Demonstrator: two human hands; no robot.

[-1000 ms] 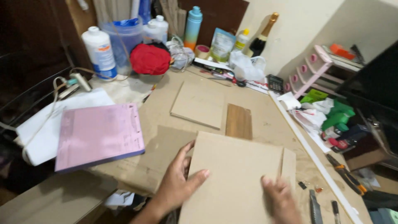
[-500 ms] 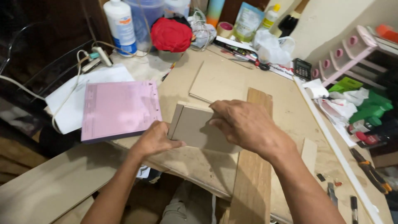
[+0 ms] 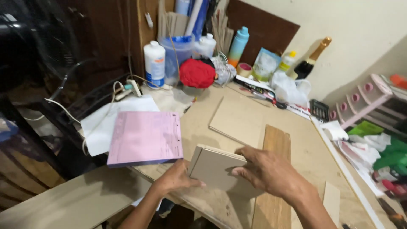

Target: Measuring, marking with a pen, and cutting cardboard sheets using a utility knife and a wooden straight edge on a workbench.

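Observation:
A small stack of tan board pieces [image 3: 214, 167] is held just above the work table [image 3: 199, 127], near its front edge. My left hand [image 3: 176, 180] grips the stack's lower left edge with the thumb on top. Fingers of my right hand [image 3: 265, 169] curl over the stack's right side. Under my right forearm lies a long brown wooden plank [image 3: 275, 144], pointing away from me. Farther back, a flat square tan board [image 3: 239, 118] rests on the table.
A pink paper pad [image 3: 146, 136] lies to the left on white sheets [image 3: 101, 125]. White glue bottles [image 3: 154, 63], a red cloth [image 3: 197, 73], a tall teal bottle [image 3: 238, 46] and tape crowd the back. A pink rack [image 3: 360, 99] and green clutter [image 3: 392, 154] sit right.
A second ago both hands lay flat on a large board. Since then they have taken up the small stack of boards, and the view has shifted to take in more of the back.

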